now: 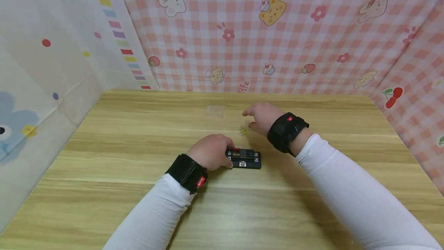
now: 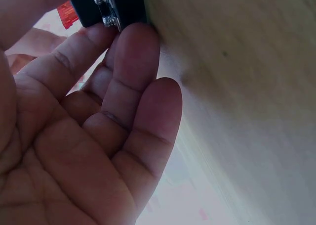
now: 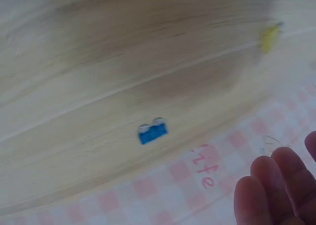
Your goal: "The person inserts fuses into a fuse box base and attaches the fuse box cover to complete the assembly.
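Note:
My left hand [image 1: 209, 151] grips the left end of a black fuse block [image 1: 248, 164] lying on the table, thumb in front and fingers behind. Metal screws [image 2: 109, 21] and a red translucent piece [image 2: 67, 15] show on the block in the left wrist view. Above the table, my right hand [image 1: 263, 117] has its fingers extended, with nothing seen in them. A small yellow blade fuse [image 1: 242, 132] lies between the two hands. In the right wrist view there is also a blue blade fuse [image 3: 153, 134]; the head view does not show it, likely behind the right hand.
A clear plastic piece [image 1: 215, 111] lies flat toward the back of the wooden table [image 1: 138, 188]. Pink checked cloth [image 1: 225, 30] rises behind the table's back edge, and a pale printed cloth [image 1: 69, 61] stands on the left.

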Demonstrator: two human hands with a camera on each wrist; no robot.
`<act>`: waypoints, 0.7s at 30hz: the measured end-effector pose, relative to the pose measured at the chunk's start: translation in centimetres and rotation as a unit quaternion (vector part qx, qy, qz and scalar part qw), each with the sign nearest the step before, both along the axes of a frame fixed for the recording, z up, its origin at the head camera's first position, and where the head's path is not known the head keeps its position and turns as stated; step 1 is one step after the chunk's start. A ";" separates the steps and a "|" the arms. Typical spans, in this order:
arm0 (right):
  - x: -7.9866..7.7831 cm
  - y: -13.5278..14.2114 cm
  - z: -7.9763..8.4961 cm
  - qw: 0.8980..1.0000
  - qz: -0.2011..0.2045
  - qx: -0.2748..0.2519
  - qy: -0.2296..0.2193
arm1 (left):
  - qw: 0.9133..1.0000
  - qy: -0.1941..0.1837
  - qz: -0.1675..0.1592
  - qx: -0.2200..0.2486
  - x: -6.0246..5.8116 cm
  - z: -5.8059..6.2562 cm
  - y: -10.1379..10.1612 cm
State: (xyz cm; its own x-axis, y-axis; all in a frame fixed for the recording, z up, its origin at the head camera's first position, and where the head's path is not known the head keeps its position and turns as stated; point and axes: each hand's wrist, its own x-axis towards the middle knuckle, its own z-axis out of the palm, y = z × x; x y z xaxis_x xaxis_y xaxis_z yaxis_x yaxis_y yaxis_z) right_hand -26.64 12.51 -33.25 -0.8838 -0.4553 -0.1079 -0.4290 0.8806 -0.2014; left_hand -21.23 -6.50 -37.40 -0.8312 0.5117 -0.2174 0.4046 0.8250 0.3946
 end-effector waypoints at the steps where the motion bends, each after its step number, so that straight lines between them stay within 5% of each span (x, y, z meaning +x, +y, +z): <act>1: -0.3 0.0 -0.1 1.000 0.001 0.005 -0.003 | 1.000 -0.003 0.001 0.002 0.0 0.0 0.0; 9: -2.2 -0.3 -0.9 0.998 0.040 0.038 -0.016 | 1.000 -0.011 0.006 0.003 0.0 0.3 -0.2; 21: -4.0 -0.3 -1.8 0.998 -0.005 0.039 -0.058 | 1.000 -0.010 0.007 0.001 0.1 0.2 -0.1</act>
State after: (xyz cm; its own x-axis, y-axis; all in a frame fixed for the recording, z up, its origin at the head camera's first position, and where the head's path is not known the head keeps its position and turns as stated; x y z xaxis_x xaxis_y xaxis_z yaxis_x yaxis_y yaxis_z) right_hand -30.61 12.23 -35.06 -0.8678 -0.4325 -0.2445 -0.3977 0.8997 -0.1801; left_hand -21.15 -6.63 -37.17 -0.8338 0.5008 -0.2325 0.3857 0.8296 0.4036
